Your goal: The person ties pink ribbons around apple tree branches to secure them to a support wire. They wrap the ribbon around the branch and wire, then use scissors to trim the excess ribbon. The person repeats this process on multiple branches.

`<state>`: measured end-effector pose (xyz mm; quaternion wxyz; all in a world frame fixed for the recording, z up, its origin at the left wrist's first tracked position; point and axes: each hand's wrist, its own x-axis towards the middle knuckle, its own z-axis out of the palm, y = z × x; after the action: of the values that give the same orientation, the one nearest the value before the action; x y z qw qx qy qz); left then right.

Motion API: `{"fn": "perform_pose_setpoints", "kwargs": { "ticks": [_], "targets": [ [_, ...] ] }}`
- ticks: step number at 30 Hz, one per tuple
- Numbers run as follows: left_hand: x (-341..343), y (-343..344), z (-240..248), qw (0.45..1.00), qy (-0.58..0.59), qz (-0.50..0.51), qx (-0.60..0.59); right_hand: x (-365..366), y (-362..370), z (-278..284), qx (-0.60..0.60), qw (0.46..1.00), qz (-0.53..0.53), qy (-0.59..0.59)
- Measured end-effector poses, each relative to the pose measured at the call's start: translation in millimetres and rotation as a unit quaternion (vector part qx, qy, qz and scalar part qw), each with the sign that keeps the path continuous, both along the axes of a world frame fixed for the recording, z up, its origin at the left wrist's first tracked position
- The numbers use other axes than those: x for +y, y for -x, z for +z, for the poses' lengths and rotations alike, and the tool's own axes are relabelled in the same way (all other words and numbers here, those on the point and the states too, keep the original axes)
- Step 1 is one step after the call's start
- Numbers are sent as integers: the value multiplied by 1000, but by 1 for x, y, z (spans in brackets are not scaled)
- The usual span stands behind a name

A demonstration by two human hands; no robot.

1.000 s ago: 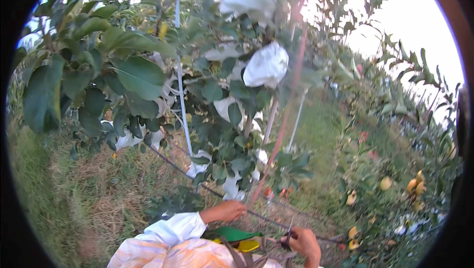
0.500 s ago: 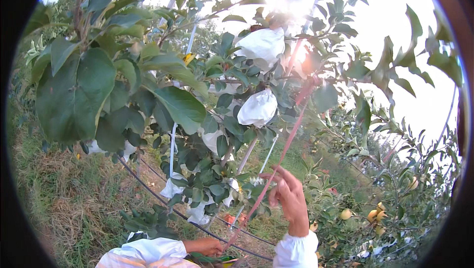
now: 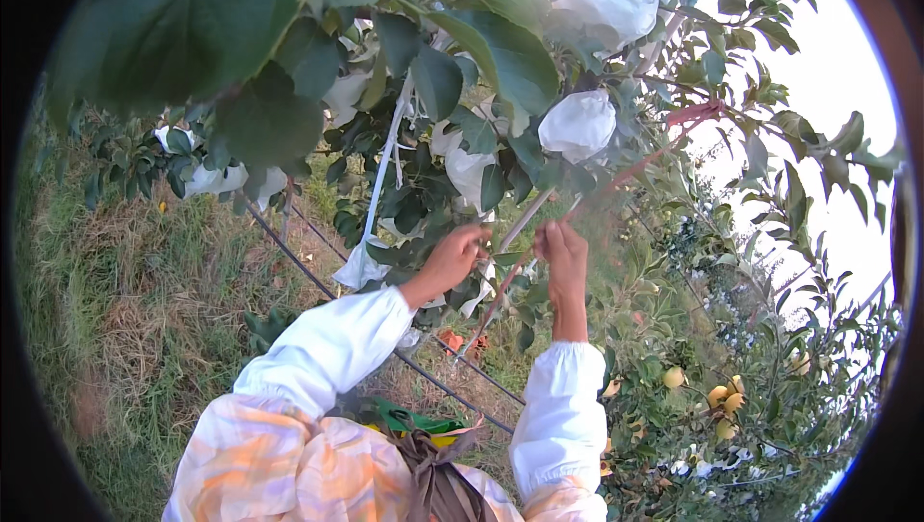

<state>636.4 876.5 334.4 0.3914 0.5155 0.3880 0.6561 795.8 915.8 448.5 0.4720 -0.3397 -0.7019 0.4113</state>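
A long pink tape (image 3: 626, 176) is tied to a branch at the upper right and slants down to my right hand (image 3: 565, 257). The fingers of that hand are pinched on it, and its loose end hangs below toward the lower left. My left hand (image 3: 448, 262) is raised beside the right one, among leaves. Its fingers are curled together, and what they hold, if anything, I cannot make out. A bare stem (image 3: 526, 221) rises between and behind the hands. White fruit bags (image 3: 577, 125) hang on the tree just above them.
Large leaves (image 3: 192, 22) hang close at the upper left. A white strap (image 3: 385, 161) runs down to another white bag (image 3: 362, 266). Dark hoses (image 3: 318, 280) cross above the grass. Yellow fruit (image 3: 724, 397) hangs in foliage at right. A green and yellow item (image 3: 414, 418) lies at my waist.
My left hand has risen from low near the waist to beside the right. The right hand has moved up along the tape and closed on it. The view has shifted, with the branches nearer.
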Motion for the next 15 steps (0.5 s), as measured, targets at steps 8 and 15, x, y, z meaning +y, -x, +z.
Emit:
{"fn": "perform_pose_setpoints", "kwargs": {
  "ticks": [8,15],
  "targets": [
    [99,-12,-25,976,-41,204,-59,70,23,-25,-190,980,-65,1],
    [128,-8,-11,966,22,136,-218,112,44,-65,-134,957,-235,-108]
  ]
}}
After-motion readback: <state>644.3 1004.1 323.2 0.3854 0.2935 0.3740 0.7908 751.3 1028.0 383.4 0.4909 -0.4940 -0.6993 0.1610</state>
